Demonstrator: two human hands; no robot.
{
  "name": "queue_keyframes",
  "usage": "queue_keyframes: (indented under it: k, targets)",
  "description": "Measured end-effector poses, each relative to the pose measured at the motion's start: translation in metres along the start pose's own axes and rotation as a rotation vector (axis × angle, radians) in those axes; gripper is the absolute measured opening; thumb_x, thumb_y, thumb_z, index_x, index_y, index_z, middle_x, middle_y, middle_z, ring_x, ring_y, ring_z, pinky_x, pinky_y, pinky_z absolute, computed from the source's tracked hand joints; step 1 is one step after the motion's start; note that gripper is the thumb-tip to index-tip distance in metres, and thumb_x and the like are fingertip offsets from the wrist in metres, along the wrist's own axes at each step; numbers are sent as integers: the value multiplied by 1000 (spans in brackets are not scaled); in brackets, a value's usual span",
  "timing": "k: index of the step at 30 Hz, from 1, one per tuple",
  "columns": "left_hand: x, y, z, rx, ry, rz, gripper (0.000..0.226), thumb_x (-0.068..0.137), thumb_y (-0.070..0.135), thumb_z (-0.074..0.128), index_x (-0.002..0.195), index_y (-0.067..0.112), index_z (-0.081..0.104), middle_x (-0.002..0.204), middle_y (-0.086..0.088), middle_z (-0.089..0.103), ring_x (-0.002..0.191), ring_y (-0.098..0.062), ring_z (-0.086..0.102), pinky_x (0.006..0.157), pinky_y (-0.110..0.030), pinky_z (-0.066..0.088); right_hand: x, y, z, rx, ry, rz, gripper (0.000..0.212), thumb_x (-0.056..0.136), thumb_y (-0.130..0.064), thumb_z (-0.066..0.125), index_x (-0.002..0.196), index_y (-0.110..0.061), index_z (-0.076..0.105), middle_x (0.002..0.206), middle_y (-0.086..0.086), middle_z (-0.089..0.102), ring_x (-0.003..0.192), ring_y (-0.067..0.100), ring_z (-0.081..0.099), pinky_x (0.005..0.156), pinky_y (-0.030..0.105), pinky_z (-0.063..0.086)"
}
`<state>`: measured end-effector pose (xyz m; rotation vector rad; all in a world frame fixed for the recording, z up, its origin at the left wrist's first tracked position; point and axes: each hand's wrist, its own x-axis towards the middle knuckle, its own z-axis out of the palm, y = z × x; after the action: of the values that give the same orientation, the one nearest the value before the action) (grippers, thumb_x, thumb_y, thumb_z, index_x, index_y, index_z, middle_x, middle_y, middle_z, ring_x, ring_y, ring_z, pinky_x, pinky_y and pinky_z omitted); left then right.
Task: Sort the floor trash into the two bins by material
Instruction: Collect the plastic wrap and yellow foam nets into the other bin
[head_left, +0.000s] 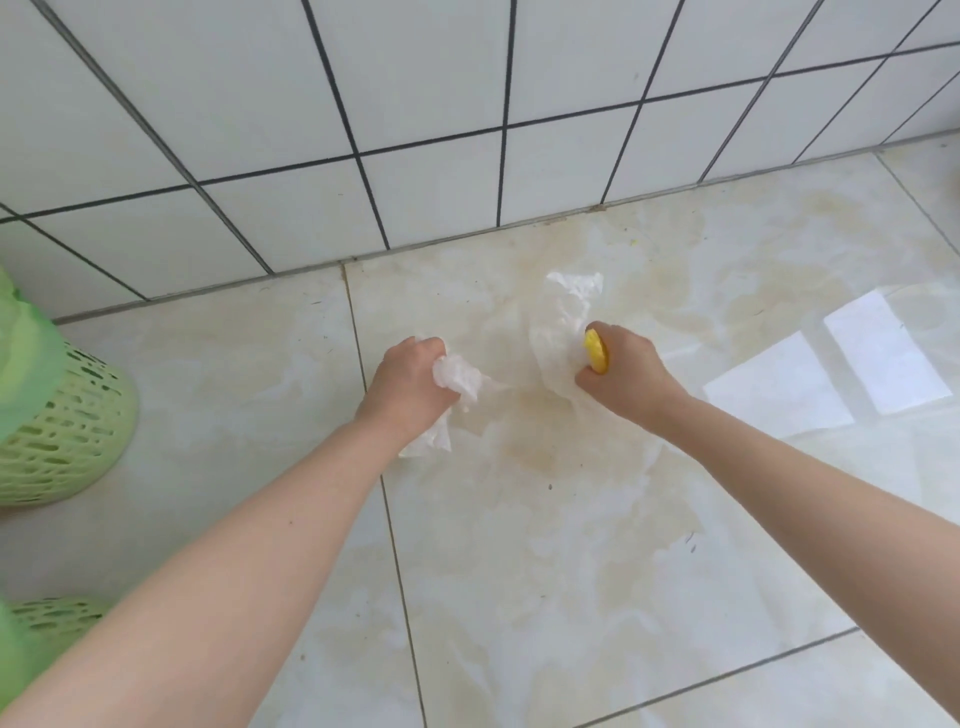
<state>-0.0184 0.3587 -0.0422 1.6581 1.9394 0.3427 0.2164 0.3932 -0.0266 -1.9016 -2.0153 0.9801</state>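
My left hand (410, 387) is closed around a crumpled clear plastic bag (457, 379), part of which trails down under my wrist. In my right hand (623, 371) I grip a yellow object (596, 353) together with a thin white plastic bag (561, 322) that sticks up toward the wall. Both hands hover low over the beige floor tiles. Two green perforated bins stand at the left: one (62, 431) by the wall with a green liner, the other (47, 616) at the frame's lower left, mostly cut off.
A white tiled wall with dark grout (467, 130) rises just beyond my hands. Bright window reflections (831, 374) lie on the glossy floor to the right. Small dark specks dot the tiles.
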Motion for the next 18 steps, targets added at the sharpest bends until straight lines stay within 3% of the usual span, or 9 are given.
queue_keyframes:
  k: [2, 4, 6, 9, 13, 18]
  targets:
    - [-12, -1, -13, -145, 39, -111, 17, 73, 16, 69, 77, 5, 57, 80, -8, 60, 77, -28, 58, 59, -32, 43, -18, -15, 3, 35, -40, -29, 29, 75, -4, 54, 63, -20, 33, 73, 6, 42, 68, 25, 38, 51, 27, 30]
    - [-22, -2, -34, -288, 58, -246, 14, 73, 20, 71, 74, 13, 59, 76, -1, 63, 75, -23, 61, 52, -22, 40, -31, -32, 3, 84, -48, -36, 15, 75, -4, 54, 70, -13, 43, 74, 7, 45, 67, 24, 39, 53, 29, 32]
    - [-29, -5, -68, -433, 138, -322, 14, 71, 22, 73, 78, 14, 64, 78, 1, 67, 78, -21, 66, 56, -22, 45, -40, -56, -1, 154, -35, -32, 9, 74, -5, 54, 82, -2, 50, 73, 7, 46, 64, 22, 38, 54, 29, 33]
    - [-47, -8, -128, -604, 256, -306, 22, 71, 18, 74, 92, 14, 69, 87, 0, 72, 82, -18, 69, 72, -28, 55, -54, -103, -5, 193, -58, -83, 16, 74, -8, 55, 89, -1, 53, 70, 5, 47, 61, 21, 39, 54, 28, 34]
    - [-75, -15, -196, -723, 345, -270, 14, 75, 10, 73, 83, 20, 65, 77, 7, 68, 71, -7, 68, 61, -18, 53, -73, -172, -5, 226, -165, -196, 9, 76, -8, 56, 86, -9, 57, 69, 1, 52, 60, 18, 44, 52, 27, 36]
    - [-111, -41, -258, -757, 468, -304, 25, 76, 11, 72, 100, 15, 65, 95, 0, 70, 86, -14, 67, 77, -28, 53, -89, -253, 1, 237, -247, -329, 12, 77, -9, 57, 84, -17, 60, 67, -5, 55, 58, 13, 48, 47, 17, 38]
